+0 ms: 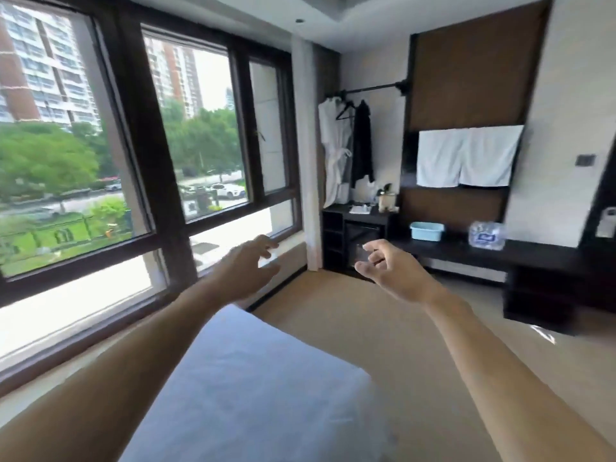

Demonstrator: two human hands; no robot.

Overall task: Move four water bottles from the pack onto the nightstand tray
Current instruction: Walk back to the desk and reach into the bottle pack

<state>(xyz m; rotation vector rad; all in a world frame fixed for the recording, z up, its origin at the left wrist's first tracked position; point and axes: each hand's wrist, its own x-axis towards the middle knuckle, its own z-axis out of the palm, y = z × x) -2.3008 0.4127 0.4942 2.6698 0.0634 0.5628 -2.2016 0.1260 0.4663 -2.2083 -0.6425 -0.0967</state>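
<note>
A shrink-wrapped pack of water bottles (486, 235) with a blue label stands on the dark low desk (540, 253) against the far right wall. Both my arms are stretched out in front of me over the bed corner. My left hand (248, 266) is open with fingers spread, holding nothing. My right hand (388, 266) is also open, fingers loosely curled and apart, empty. Both hands are well short of the pack, which lies across the room to the right. No nightstand or tray is in view.
The white bed corner (253, 381) lies directly below my arms. A light blue basin (427, 231) sits on the desk left of the pack. A dark cabinet (358, 236) with a kettle stands in the corner under hanging robes. Beige carpet (383, 325) stretches between bed and desk. Large windows fill the left.
</note>
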